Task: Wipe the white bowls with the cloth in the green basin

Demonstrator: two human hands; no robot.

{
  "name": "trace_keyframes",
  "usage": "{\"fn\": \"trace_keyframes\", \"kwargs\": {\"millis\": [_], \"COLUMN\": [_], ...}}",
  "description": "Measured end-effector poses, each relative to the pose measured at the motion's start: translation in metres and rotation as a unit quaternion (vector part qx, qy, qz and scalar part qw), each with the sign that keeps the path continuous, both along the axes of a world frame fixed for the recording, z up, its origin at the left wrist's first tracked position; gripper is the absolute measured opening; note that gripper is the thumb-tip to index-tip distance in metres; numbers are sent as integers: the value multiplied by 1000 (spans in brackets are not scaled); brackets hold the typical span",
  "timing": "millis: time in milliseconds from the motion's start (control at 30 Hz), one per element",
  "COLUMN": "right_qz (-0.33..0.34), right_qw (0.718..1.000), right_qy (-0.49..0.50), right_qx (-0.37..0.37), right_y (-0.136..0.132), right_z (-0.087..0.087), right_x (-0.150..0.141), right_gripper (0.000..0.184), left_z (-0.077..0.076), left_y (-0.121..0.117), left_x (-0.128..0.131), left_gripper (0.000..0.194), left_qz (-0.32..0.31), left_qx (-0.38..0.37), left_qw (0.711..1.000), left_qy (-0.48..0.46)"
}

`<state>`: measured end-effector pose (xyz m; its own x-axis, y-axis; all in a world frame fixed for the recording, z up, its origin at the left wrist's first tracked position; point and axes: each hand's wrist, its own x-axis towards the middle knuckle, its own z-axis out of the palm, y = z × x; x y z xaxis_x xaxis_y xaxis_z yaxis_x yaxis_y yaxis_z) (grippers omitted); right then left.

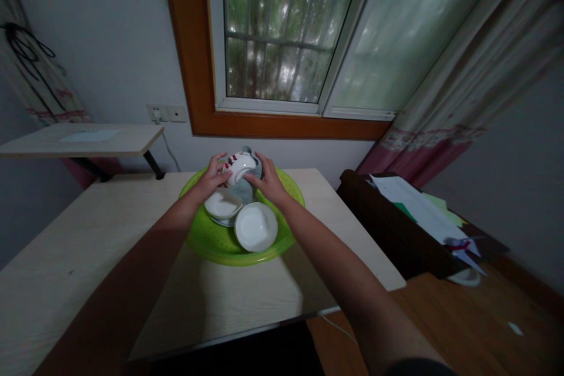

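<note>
Tilted on its side above a green plastic basin (207,249) is a white bowl (238,165) with a red and dark pattern. My left hand (214,177) grips its left side, fingers wrapped round the rim. On its right, my right hand (268,179) holds the bowl together with a grey cloth (244,190), which hangs below and shows behind it. Inside the basin, a white squarish bowl (222,204) rests on another dish at the left. A round white bowl (256,227) lies nearer to me, its inside facing up.
The basin stands on a pale wooden table (101,235). A raised shelf (79,140) on black legs is at the left. Behind are a window (291,29) and a wall socket (166,113). At the right, papers (409,205) lie on a dark piece of furniture.
</note>
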<state>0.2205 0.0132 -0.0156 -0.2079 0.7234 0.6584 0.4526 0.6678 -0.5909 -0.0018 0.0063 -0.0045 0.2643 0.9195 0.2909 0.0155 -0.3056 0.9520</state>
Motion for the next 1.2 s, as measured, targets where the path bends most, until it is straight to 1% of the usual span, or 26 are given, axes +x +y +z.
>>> {"fn": "trace_keyframes", "kwargs": {"millis": [100, 167, 367, 467, 567, 733, 867, 933, 1033, 1100, 1167, 1200], "right_qz": [13, 9, -49, -69, -75, -69, -62, -52, -37, -25, -9, 0], "right_qw": [1000, 1000, 999, 997, 997, 997, 997, 997, 998, 998, 998, 998], "right_qy": [-14, -16, -8, -8, -12, -41, -46, -45, -40, -40, -45, -49], "right_qx": [-5, -6, -15, -17, -14, -14, -19, -22, -39, -49, -48, -44], "right_y": [-1, -3, -8, -8, -7, -6, -9, -10, -11, -11, -10, -10], "right_z": [0, 0, 1, 2, 3, 1, 1, 1, 2, 2, 2, 2], "right_x": [1, 0, -6, -7, -7, -7, -8, -9, -7, -5, -3, -2], "right_gripper": [92, 99, 106, 104, 102, 99, 96, 89, 71, 63, 61, 64], "left_z": [0, 0, -3, -6, -9, -10, -9, -8, -5, -5, -5, -6], "left_y": [1, 1, 1, 4, 7, 7, 5, 3, 2, 2, 2, 3], "left_x": [0, 0, -1, 0, 0, 1, 2, 2, 2, 1, 0, 0], "left_gripper": [90, 89, 76, 74, 72, 70, 67, 66, 67, 68, 68, 68], "left_qz": [8, 7, -20, -35, -42, -26, -22, -19, -7, 0, 9, 12], "left_qx": [0, 1, 22, 17, 6, -13, -22, -31, -44, -47, -45, -45], "left_qw": [1000, 1000, 999, 999, 999, 999, 998, 998, 997, 996, 996, 996], "left_qy": [0, 14, 33, 12, -18, -40, -53, -59, -68, -74, -81, -82]}}
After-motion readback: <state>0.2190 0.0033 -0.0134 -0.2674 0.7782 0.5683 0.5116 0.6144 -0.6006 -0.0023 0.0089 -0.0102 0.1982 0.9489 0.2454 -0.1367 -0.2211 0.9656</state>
